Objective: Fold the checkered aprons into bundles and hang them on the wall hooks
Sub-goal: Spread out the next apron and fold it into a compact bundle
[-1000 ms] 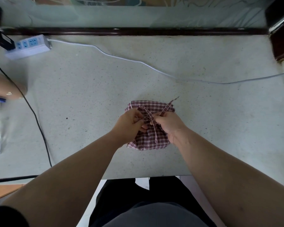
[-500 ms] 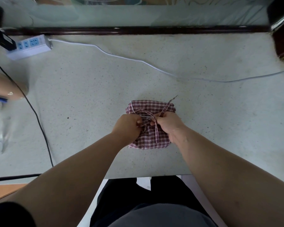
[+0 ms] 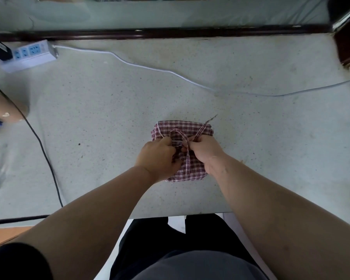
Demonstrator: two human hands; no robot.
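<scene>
The checkered apron [image 3: 185, 127] is lying folded into a compact square bundle on the pale speckled table [image 3: 109, 122]. It is sitting slightly toward five o'clock from the middle of the view, near the table's near edge.

Both hands are working over the bundle's middle, almost touching each other. The left hand [image 3: 157, 157] is reaching in from seven o'clock with its fingers curled, pinching the ties [image 3: 202, 129] where the straps are crossing. The right hand [image 3: 206, 152] is reaching in from five o'clock, fingers likewise curled and pinching a strap (the knuckles are hiding exactly which strand each fingertip has). A small loop is arching toward twelve o'clock between the hands. One loose end is sticking out past the bundle's corner at one o'clock, and another strap is trailing toward six o'clock between the wrists.

A white power strip [image 3: 29, 55] is lying at ten o'clock from the bundle. Its white cable [image 3: 160, 69] is snaking across the table toward three o'clock. A black cable [image 3: 42, 150] is running along the nine o'clock side toward the near edge. A dark wooden rail [image 3: 170, 33] is bordering the table at twelve o'clock.
</scene>
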